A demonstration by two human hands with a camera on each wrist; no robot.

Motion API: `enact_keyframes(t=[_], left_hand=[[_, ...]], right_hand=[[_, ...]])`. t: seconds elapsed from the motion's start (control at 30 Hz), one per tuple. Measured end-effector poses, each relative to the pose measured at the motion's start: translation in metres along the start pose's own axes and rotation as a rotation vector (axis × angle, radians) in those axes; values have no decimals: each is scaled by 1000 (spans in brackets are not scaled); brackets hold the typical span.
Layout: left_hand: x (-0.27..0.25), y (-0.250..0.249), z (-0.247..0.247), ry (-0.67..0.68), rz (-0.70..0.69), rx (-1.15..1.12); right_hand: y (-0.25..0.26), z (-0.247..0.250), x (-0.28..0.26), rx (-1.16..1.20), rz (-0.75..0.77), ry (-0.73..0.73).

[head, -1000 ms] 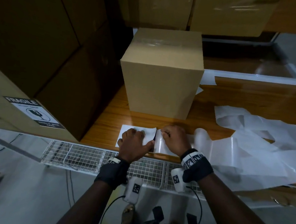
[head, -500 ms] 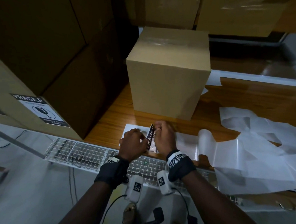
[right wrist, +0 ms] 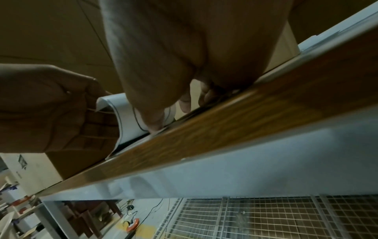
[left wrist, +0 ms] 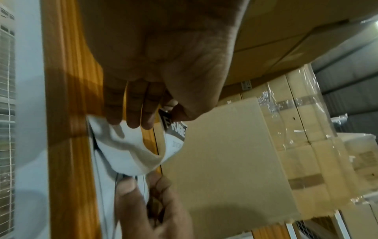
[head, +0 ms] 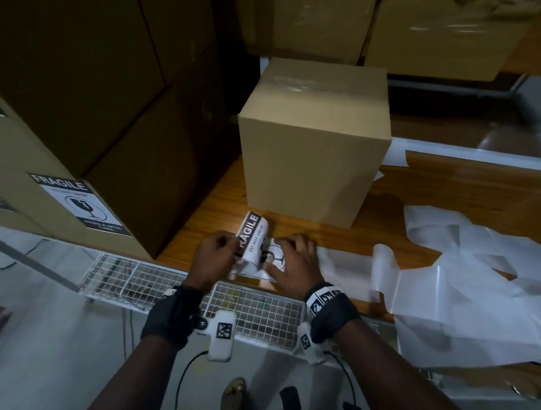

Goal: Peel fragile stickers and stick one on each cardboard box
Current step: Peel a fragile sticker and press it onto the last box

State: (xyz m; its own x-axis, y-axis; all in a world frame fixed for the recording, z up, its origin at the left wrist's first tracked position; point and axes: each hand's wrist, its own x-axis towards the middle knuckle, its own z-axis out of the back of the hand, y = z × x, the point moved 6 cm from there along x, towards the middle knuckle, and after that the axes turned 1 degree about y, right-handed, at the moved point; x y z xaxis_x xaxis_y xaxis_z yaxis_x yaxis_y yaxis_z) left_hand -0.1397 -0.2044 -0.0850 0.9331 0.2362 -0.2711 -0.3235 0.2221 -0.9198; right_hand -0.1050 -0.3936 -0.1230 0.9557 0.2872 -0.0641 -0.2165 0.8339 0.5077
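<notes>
Hands in play: two, both working at the near edge of the wooden table (head: 455,192).
Left hand (head: 214,258): fingers curled in, thumb and forefinger pinching the black-banded end of the fragile sticker (head: 252,238), which curls up off its sheet.
Right hand (head: 297,264): fingers spread fairly flat, thumb tip pressing the backing sheet (head: 276,269) down against the tabletop, gripping nothing.
Sticker in hand: one, half lifted, "FRAGILE" readable on its band, its lower part still lying on the sheet between the two hands.
Stickers already on boxes: one clear on the big labelled box (head: 70,203) at left; part of another label shows at the frame's left edge.
Plain cardboard box (head: 311,150): one, taped shut, standing upright just behind the hands, its near face bare.
Other boxes: several stacked at left and behind, count unclear in the dim light.
Spent liner (head: 481,283): a long glossy crumpled strip trailing to the right across the table.
Wire tray (head: 255,312): under the table edge; contents can't be made out.
</notes>
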Motion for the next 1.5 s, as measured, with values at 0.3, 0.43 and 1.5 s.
enact_keyframes(t=[0.3, 0.43, 1.5], left_hand=[[14, 8, 79, -265, 16, 2], [11, 13, 95, -388, 24, 212], [34, 32, -14, 214, -381, 1071]], right_hand=[[-7, 2, -3, -126, -46, 26], [-5, 0, -5, -188, -49, 32], [0, 5, -5, -255, -56, 68]])
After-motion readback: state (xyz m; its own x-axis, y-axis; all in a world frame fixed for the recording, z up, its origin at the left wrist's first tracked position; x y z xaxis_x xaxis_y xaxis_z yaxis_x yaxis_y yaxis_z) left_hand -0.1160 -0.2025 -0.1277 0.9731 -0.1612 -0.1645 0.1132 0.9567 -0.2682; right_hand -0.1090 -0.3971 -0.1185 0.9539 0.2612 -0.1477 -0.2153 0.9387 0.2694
